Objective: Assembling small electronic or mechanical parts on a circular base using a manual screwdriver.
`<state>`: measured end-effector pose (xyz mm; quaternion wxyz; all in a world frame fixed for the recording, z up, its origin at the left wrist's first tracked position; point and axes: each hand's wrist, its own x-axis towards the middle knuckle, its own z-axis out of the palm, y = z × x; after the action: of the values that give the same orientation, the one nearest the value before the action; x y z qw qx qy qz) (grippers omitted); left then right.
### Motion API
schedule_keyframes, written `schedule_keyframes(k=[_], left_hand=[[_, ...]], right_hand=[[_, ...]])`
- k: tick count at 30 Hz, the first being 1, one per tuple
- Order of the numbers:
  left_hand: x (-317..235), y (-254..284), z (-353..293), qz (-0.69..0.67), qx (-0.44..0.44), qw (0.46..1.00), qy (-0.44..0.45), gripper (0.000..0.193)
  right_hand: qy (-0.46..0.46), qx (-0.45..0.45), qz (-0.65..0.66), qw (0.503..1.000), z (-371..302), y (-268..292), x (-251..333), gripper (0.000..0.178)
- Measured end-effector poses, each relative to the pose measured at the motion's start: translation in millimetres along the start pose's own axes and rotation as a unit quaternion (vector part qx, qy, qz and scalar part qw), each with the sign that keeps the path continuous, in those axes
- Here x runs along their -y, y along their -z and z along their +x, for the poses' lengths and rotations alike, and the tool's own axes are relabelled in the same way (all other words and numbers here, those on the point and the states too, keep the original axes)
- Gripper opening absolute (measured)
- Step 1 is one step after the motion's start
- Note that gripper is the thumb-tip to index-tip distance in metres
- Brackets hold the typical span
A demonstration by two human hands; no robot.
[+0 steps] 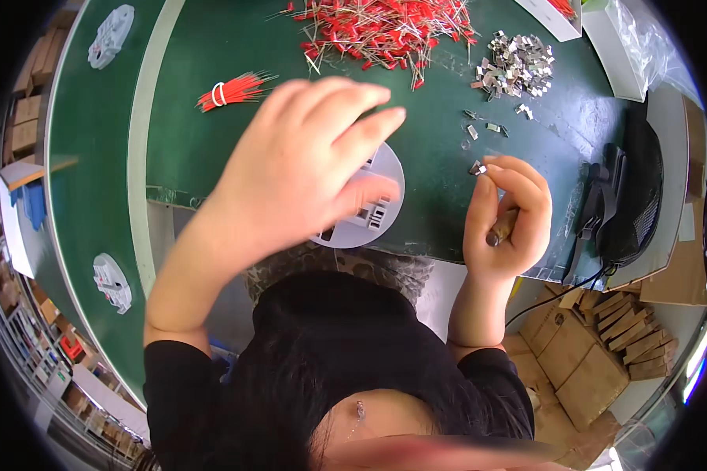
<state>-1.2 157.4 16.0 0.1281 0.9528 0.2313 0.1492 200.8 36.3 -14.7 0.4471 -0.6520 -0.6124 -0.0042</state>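
Note:
My left hand [298, 161] reaches over a round grey plastic housing [390, 169] at the table's front edge and hides much of it. Its thumb and fingers are apart, with nothing seen between them. Small dark and metal fittings show inside the housing below the thumb. To the right, my right hand [518, 208] pinches a small shiny metal clip [478, 168] between thumb and forefinger. A brown, rod-like handle [501, 228] is tucked in the same palm; the rest of it is hidden. A few loose metal clips [472, 132] lie just beyond this hand.
A heap of red-sleeved wire leads [385, 31] covers the far middle, beside a pile of metal clips [518, 67]. A banded red bundle [232, 92] lies left. Grey housings [111, 281] sit on the strip beyond the pale rail [140, 157]. A black mesh bag [640, 196] stands right.

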Motion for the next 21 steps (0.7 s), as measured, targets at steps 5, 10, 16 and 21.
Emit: schedule_keyframes(k=[5,10,16,21], left_hand=[[41,-9,70,0.080,-0.001,0.981,-0.175,0.025],[46,-7,92,0.095,0.046,0.960,-0.261,0.012],[51,-12,99,0.147,-0.008,0.935,-0.322,0.009],[42,-7,71,-0.053,-0.093,0.978,-0.176,0.027]], right_hand=[[0.024,0.017,0.059,0.998,1,4,-4,0.019],[0.036,-0.006,0.073,0.997,0,8,-8,0.020],[0.035,0.014,0.077,0.996,-2,12,-5,0.018],[0.023,-0.013,0.019,0.999,-2,18,1,0.016]])
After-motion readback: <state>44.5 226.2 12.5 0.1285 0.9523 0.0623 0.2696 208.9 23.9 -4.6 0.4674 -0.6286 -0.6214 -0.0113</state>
